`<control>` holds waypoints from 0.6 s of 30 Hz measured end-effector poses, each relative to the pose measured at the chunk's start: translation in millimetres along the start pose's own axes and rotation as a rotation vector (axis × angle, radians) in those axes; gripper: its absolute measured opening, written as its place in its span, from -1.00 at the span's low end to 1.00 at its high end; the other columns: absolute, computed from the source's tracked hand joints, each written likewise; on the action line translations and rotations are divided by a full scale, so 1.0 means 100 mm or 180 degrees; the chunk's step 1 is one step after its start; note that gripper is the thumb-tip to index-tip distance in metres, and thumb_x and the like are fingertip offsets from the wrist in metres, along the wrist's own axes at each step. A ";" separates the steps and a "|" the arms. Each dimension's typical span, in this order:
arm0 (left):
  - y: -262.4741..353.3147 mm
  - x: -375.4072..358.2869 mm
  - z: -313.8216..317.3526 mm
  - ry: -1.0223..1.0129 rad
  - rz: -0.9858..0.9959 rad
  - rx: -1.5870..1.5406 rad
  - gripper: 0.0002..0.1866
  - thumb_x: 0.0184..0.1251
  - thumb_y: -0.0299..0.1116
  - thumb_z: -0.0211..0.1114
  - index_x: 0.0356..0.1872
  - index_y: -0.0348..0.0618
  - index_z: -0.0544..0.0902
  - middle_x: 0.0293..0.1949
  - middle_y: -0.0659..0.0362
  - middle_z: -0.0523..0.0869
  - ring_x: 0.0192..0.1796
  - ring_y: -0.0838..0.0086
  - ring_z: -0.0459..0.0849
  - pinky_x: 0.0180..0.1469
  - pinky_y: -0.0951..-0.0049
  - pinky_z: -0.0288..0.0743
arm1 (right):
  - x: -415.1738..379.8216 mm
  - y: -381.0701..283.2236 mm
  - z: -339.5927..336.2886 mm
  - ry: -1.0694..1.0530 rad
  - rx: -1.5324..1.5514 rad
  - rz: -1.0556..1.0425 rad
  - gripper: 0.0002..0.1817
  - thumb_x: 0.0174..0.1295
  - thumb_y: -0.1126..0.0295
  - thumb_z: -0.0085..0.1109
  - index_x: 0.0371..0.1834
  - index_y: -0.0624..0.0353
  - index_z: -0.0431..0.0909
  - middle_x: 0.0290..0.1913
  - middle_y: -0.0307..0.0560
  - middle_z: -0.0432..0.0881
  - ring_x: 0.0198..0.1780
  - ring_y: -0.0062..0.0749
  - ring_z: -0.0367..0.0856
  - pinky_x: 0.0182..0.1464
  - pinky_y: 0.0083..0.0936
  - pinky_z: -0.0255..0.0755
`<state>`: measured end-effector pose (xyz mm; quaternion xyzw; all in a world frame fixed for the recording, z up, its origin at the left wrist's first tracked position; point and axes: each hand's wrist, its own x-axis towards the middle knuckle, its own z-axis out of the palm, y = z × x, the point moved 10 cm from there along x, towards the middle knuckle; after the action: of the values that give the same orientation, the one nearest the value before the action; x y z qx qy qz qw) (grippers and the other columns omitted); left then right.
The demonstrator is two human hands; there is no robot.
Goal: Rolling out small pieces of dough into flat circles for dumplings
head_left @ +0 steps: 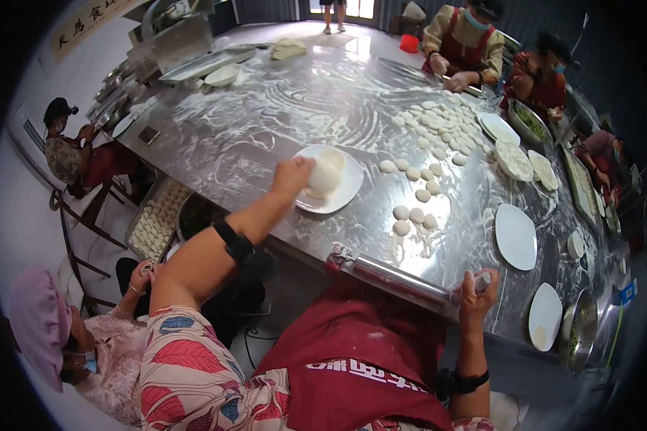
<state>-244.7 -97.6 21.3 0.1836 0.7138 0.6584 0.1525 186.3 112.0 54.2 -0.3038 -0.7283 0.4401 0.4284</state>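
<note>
My left hand (292, 177) is closed on the edge of a thin round dough wrapper (323, 177), over a white plate (346, 188) that holds another pale wrapper. At the table's front edge lies a metal rolling pin (399, 279). My right hand (476, 294) is wrapped round its right handle, while the left handle is free. Several small flattened dough pieces (401, 228) lie beyond the pin, and a larger group of dough pieces (438, 126) is spread farther back.
Empty-looking white plates (516, 237) stand at the right, near a steel bowl (579, 327). A tray of dumplings (158, 219) is below the left edge. Co-workers (464, 43) work at the back right; another person (86, 345) sits close at my left.
</note>
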 end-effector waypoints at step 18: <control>0.07 -0.71 2.21 -0.2283 0.0666 0.3433 -0.58 -0.04 -0.04 0.39 -0.33 -0.20 0.64 -0.32 -0.03 0.68 -0.17 0.14 0.66 -0.15 0.22 0.49 | -0.03 0.10 -0.07 0.0080 0.0018 -0.0130 -0.78 0.19 0.51 0.20 -0.29 0.15 0.30 -0.61 -0.20 0.49 -0.60 -0.60 0.53 -0.57 -0.65 0.37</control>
<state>-79.7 65.3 7.2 0.5110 0.8270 0.1175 0.2028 194.6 116.0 46.0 -0.2933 -0.7277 0.4295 0.4472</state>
